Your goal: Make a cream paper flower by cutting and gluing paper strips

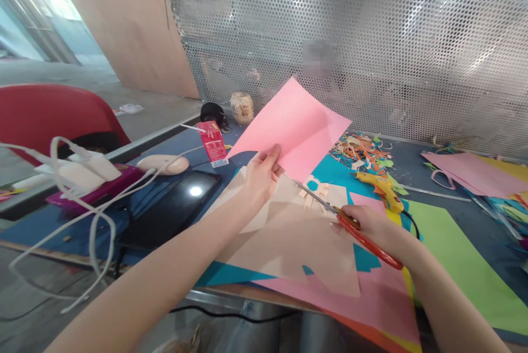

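Observation:
A sheet of pink paper (297, 122) is held up over the table by my left hand (264, 174), thumb on top and fingers beneath its near edge. My right hand (367, 226) grips red-handled scissors (357, 235). Their blades point up and left, with the tips close to the paper's lower corner; whether they touch it I cannot tell. Below both hands lie beige sheets (264, 237) stacked over blue and pink paper. A small beige cut-out with a blue centre (312, 185) rests near the blades.
Right of the scissors sit a yellow glue gun (383, 188), green paper (457, 259) and a heap of paper scraps (363, 149). Leftward are a red drink carton (213, 143), a black tablet (177, 207), a white mouse (163, 164) and a cabled purple power strip (94, 191). Perforated metal (350, 28) stands behind.

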A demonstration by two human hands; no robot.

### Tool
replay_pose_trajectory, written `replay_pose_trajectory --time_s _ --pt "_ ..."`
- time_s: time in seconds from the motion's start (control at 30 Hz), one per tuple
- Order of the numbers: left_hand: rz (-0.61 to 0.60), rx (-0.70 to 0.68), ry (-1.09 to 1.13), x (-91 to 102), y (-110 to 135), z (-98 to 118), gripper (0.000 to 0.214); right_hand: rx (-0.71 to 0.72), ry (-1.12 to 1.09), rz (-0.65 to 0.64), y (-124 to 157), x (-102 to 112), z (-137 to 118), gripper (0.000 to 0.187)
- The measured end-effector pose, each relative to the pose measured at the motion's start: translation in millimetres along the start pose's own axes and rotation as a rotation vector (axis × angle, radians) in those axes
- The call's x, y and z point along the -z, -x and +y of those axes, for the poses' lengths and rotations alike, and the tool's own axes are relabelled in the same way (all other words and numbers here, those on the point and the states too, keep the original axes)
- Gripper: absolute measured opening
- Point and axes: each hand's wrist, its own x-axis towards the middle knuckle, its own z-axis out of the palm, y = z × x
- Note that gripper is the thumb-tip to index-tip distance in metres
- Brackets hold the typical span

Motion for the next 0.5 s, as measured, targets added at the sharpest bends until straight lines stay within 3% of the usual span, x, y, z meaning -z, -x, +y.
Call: replay_pose_trajectory --time_s 0.5 --pt "-0.033 -0.044 -0.078 -3.1 1 3 0.011 0.0 -0.02 0.011 -4 -5 14 0.03"
